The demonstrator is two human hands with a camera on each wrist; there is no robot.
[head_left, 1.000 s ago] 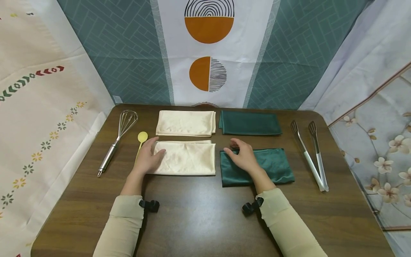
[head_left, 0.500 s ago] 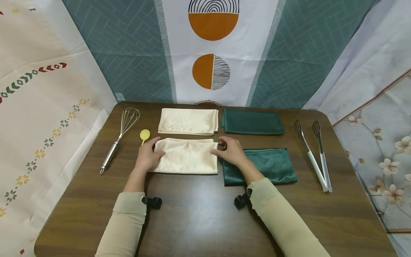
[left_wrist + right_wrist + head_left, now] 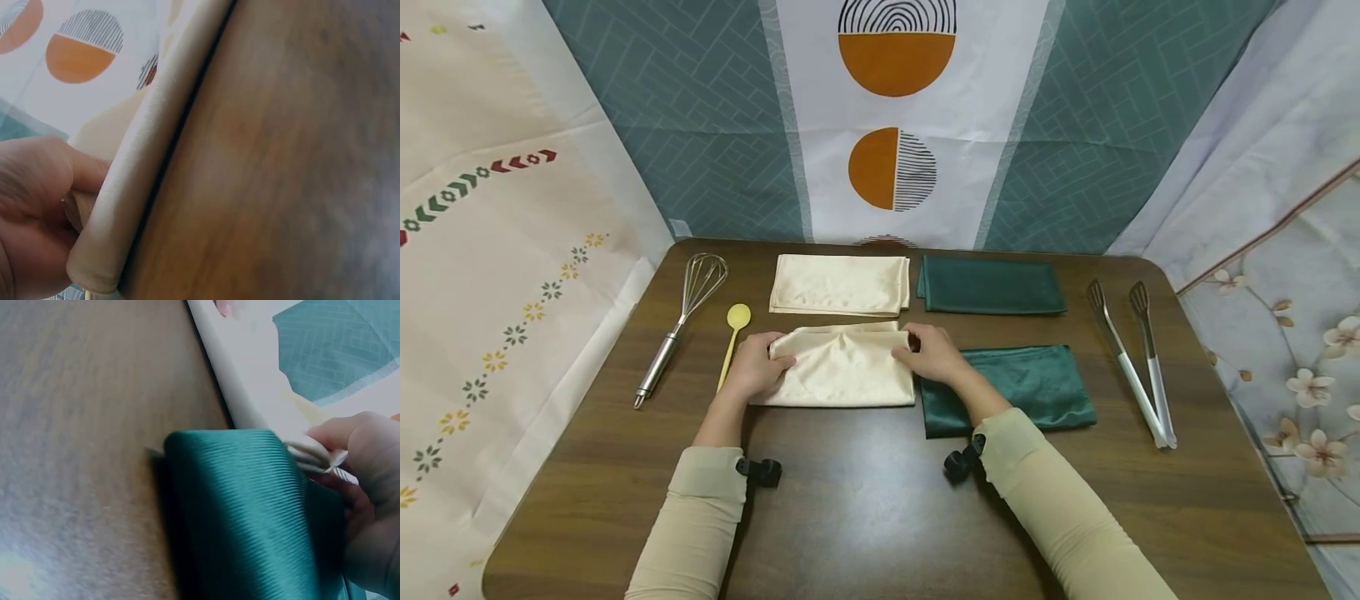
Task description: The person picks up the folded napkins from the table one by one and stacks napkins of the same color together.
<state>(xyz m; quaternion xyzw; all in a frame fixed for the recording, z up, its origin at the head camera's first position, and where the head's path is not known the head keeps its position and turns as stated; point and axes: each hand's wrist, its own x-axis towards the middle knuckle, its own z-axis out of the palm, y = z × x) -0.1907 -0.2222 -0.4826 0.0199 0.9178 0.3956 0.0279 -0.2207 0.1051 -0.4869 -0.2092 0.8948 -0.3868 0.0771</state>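
A folded cream satin cloth (image 3: 842, 371) lies at the near left of the table, its far edge slightly raised and puckered. My left hand (image 3: 760, 364) pinches its left side, thumb on top. At the far right corner, my right hand (image 3: 931, 352) pinches the same cloth; in the right wrist view the thumb and fingers (image 3: 334, 434) close on its gathered edge. A folded green satin cloth (image 3: 1022, 387) lies just beneath and right of my right wrist. The left wrist view shows the cream cloth (image 3: 134, 169) bent into a thick fold beside my thumb.
Behind lie another folded cream cloth (image 3: 838, 284) and a dark green cloth (image 3: 992, 286). A whisk (image 3: 673, 337) and a yellow spoon (image 3: 738, 317) are on the left, the spoon close to my left hand. Tongs (image 3: 1138, 379) lie on the right. Fabric hangings surround the wooden table (image 3: 850, 517).
My right hand has moved left from over the green cloth to the cream cloth's right corner and grips it. My left hand has also taken hold, and the cloth's far edge has lifted and puckered.
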